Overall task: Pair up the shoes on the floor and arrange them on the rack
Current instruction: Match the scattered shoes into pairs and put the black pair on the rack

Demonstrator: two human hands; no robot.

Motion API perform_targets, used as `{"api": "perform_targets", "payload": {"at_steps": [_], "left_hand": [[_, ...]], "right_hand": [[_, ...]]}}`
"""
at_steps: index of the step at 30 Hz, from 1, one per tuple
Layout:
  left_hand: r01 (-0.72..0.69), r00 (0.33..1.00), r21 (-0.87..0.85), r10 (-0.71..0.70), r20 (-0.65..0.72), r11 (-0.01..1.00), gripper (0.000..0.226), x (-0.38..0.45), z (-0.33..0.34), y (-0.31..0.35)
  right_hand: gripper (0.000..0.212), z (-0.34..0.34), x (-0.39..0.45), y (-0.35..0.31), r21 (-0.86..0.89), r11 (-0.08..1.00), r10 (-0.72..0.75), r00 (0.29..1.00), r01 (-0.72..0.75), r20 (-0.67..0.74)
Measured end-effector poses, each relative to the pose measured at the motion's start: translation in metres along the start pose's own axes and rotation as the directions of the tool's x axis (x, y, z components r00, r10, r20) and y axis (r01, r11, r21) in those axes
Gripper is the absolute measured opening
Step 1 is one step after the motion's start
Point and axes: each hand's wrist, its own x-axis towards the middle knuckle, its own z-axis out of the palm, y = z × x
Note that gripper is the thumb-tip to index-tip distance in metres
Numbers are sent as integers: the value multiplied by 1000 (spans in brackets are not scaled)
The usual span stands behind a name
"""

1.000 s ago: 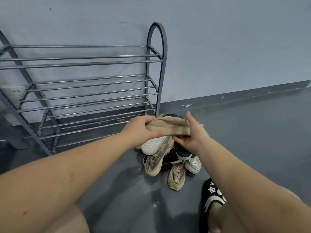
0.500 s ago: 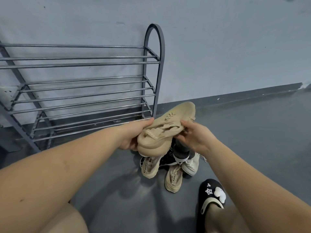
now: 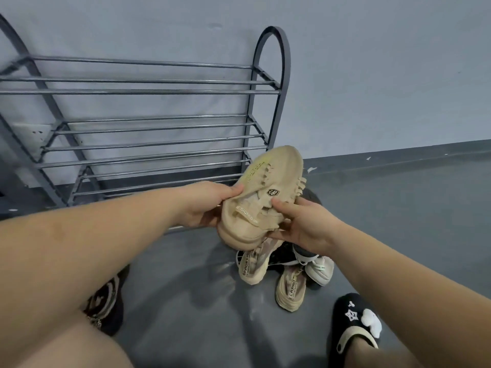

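A gray floor [image 3: 398, 221] and a pale wall are seen, with a metal rack [image 3: 148, 134] at the upper left of the frame. A tan shoe [image 3: 265, 200] is held up in the middle, gripped by the left hand [image 3: 204, 205] and the right hand [image 3: 305, 224], fingers curled round it. More shoes [image 3: 287, 269] are piled below. Its match probably must be found next, then both put on the rack.

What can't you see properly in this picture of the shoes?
- Head view: the pile of shoes is partly hidden by the held beige shoes and the right hand, so no count.
- The rack is cut off by the left edge.
- The left hand has fingers hidden behind the held shoes.
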Motion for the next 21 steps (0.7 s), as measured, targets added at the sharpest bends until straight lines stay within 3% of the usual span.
{"api": "perform_targets", "payload": {"at_steps": [3,6,10,14,17,21], "left_hand": [[23,991,119,-38,125,993,15,-9,-37,5],[65,980,144,-90,176,987,40,-13,-74,-10],[172,964,65,-182,196,983,46,-5,-110,-62],[258,947,-10,-251,199,966,43,14,-132,-122],[310,932,-101,-281,230,945,50,28,-142,-167],[344,928,-209,-298,223,915,44,41,-149,-215]], "right_hand": [[40,18,25,5,-29,1000,3,1000,-2,29],[36,37,51,19,-70,996,54,994,-47,93],[18,62,80,62,-89,985,157,980,-146,125],[33,74,109,113,-124,965,247,961,-232,123],[39,76,126,145,-153,942,316,942,-298,110],[39,81,150,177,-232,904,387,918,-359,87]]}}
